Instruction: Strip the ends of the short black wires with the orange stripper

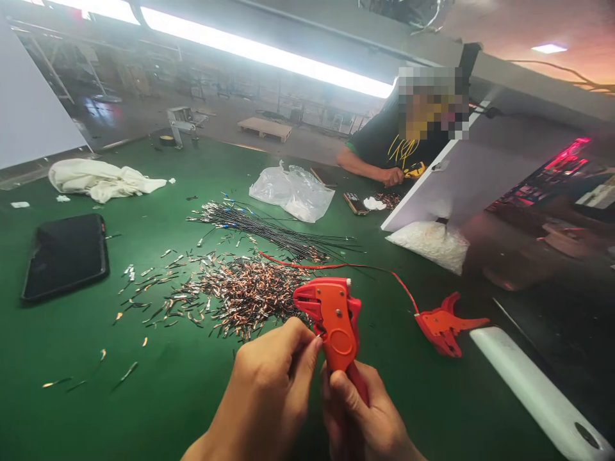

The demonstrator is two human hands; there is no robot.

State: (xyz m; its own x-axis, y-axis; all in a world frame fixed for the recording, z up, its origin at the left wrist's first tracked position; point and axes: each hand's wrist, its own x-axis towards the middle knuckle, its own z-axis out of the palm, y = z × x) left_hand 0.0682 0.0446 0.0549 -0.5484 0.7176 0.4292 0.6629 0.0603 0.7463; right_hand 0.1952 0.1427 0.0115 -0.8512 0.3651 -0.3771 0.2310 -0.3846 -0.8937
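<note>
Head cam view: the right hand point(365, 410) at the bottom centre of the frame is wrapped around the handle of an orange wire stripper point(334, 320), held upright over the green table point(72, 358). The left hand point(273, 384) sits just left of it, fingertips pinched right at the stripper's jaws; whatever it's pinching is too small to make out.

Just above the hands there's a big pile of cut wire bits point(240, 291), copper and dark pieces scattered out toward the left. Behind that lies a bundle of thin black wires point(269, 230). A second orange stripper point(444, 326) lies on the table to the right, with a red wire point(336, 266) running up to it. A black tablet point(65, 256) is at the left, a white cloth point(100, 179) at upper left, a clear plastic bag point(293, 192) near the top centre. A co-worker's hand point(391, 176) is busy at the upper right, partly hidden by a white board point(480, 173).
</note>
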